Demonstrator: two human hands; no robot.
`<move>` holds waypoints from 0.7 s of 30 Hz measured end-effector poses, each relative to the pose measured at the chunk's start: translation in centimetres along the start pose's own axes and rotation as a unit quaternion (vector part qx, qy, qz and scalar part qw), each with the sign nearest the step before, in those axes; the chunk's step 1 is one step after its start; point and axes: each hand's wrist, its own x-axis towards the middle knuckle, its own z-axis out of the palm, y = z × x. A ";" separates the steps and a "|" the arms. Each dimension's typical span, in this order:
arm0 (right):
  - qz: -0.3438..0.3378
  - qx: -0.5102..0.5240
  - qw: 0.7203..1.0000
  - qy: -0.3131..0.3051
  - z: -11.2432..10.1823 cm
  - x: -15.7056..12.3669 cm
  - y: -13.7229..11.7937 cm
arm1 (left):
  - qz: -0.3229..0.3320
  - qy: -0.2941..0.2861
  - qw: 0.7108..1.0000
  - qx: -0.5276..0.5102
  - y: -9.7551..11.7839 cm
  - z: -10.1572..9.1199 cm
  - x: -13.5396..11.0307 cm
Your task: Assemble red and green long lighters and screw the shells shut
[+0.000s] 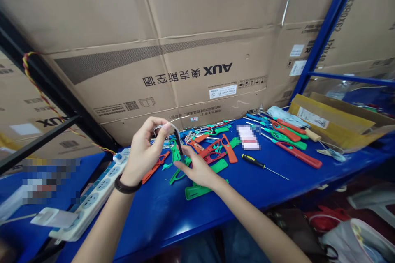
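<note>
My left hand [143, 152], with a dark band at the wrist, is raised over the blue shelf [240, 189] and pinches a thin clear and metal part [165, 128] between thumb and fingers. A dark thin piece [177, 139] hangs from it toward my right hand [197, 168]. My right hand is closed on the lower end of that piece, just above a green plastic handle shell [177, 172]. Orange and green handle shells [216, 150] lie scattered right behind both hands.
A white power strip [92, 197] lies at the left. A black-and-yellow screwdriver [262, 165] and several long red and green lighters [286, 135] lie to the right. Large cardboard boxes [185, 49] stand behind, an open box [333, 121] at far right.
</note>
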 end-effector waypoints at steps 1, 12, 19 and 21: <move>-0.005 -0.015 1.000 -0.006 0.2 0.5 -0.2 | 0.001 0.014 1.000 0.001 0.1 -0.2 0.1; 0.055 -0.262 0.960 -0.081 -7.5 -1.8 -5.8 | -0.163 -0.075 0.982 -0.058 0.1 -4.9 -3.5; 0.062 -0.292 0.946 -0.123 -9.0 -5.1 -6.4 | -0.364 -0.286 0.846 -0.266 -2.9 -2.4 -7.2; 0.063 -0.294 0.949 -0.101 -9.3 -5.8 -6.2 | -0.357 -0.281 0.842 -0.292 -2.7 -2.0 -7.7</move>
